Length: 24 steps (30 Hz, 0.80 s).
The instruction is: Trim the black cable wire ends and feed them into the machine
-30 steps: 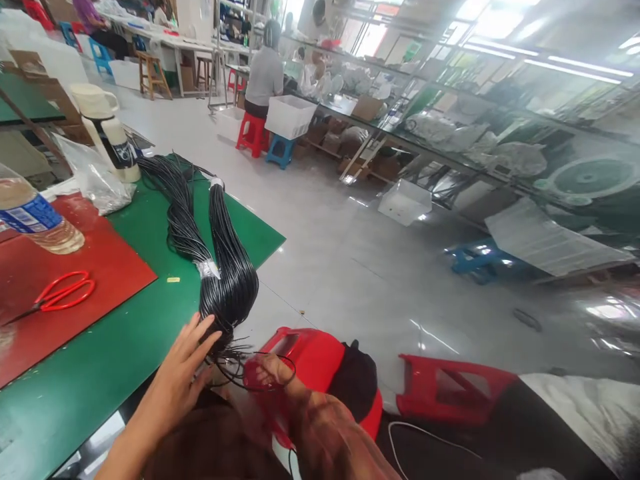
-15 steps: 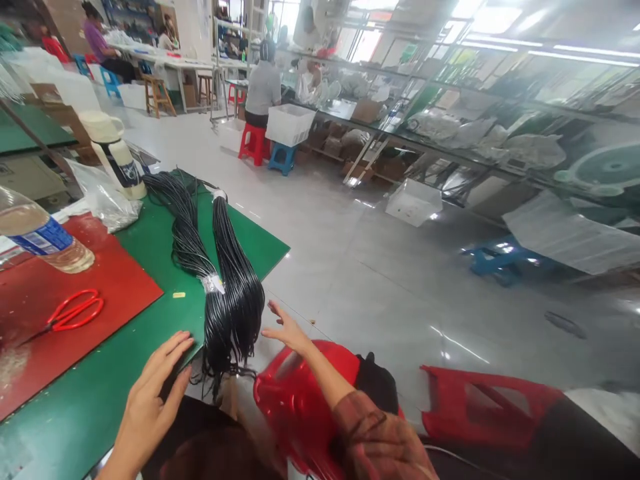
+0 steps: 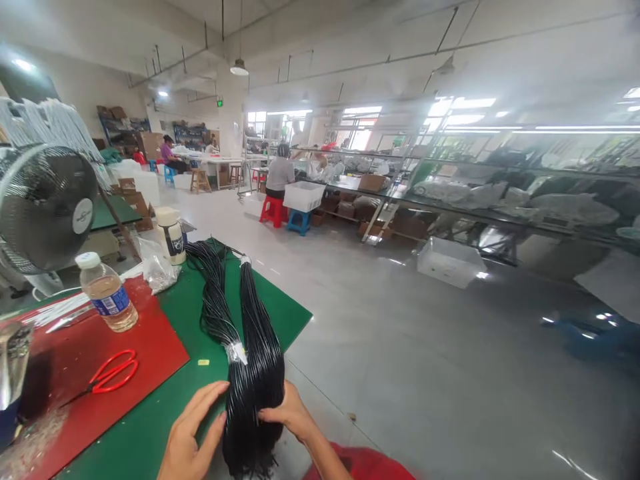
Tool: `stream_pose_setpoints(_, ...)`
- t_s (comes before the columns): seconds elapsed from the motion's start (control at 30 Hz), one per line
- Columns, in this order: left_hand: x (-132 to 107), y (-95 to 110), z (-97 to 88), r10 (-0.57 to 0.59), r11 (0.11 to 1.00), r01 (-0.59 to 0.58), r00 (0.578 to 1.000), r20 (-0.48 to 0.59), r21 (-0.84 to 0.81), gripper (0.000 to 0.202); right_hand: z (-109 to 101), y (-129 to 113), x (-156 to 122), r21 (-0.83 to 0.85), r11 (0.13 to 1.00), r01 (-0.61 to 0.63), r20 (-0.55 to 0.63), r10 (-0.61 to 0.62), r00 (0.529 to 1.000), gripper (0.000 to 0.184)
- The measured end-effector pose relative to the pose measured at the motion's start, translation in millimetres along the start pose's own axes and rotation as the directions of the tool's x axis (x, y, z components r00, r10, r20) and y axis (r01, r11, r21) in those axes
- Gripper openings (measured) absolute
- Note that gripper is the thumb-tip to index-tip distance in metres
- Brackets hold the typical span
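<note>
Two long bundles of black cables [image 3: 255,373] lie side by side on the green mat [image 3: 295,313], their near ends hanging over the table edge. A clear wrap with a white tag [image 3: 237,353] binds the left bundle. My right hand [image 3: 291,415] is on the right side of the cables, thumb across their front and the other fingers partly hidden behind. On the opposite side, my left hand [image 3: 193,430] is open, thumb and fingers apart, its fingertips at the cables' left edge. Whether they press on the cables I cannot tell.
Red-handled scissors [image 3: 115,373] and a plastic bottle [image 3: 111,297] are on the red mat [image 3: 165,333]. Behind them are a clear bag [image 3: 159,267], a cream flask [image 3: 171,237] and a fan [image 3: 47,207]. A red stool [image 3: 365,463] is below my right arm. People sit farther back.
My view has tilted up and turned left. My right hand has moved from beside the cables onto them, and my left hand has come up close to their left side.
</note>
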<state>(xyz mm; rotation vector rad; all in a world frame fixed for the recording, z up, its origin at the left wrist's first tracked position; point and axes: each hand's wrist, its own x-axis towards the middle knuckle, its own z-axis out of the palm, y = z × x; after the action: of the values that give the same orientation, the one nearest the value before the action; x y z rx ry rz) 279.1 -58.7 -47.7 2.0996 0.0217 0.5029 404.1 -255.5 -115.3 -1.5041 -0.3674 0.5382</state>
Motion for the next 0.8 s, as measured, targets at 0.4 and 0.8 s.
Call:
stream_pose_setpoints(0.4,35.4,30.3,-3.5,-0.572,0.280,0.564,0.748,0.337,-0.777,0.059,12.8,-132.9,0.4,0.146,0.980,0.139,0.113,-0.156,0.981,0.046)
stream_pose_setpoints(0.8,47.7,69.6,-43.6,-0.277,-0.292,0.580,0.710,0.648,-0.761,0.059,108.4,-127.3,-23.0,0.012,0.992,0.125,0.359,-0.121,0.926,0.043)
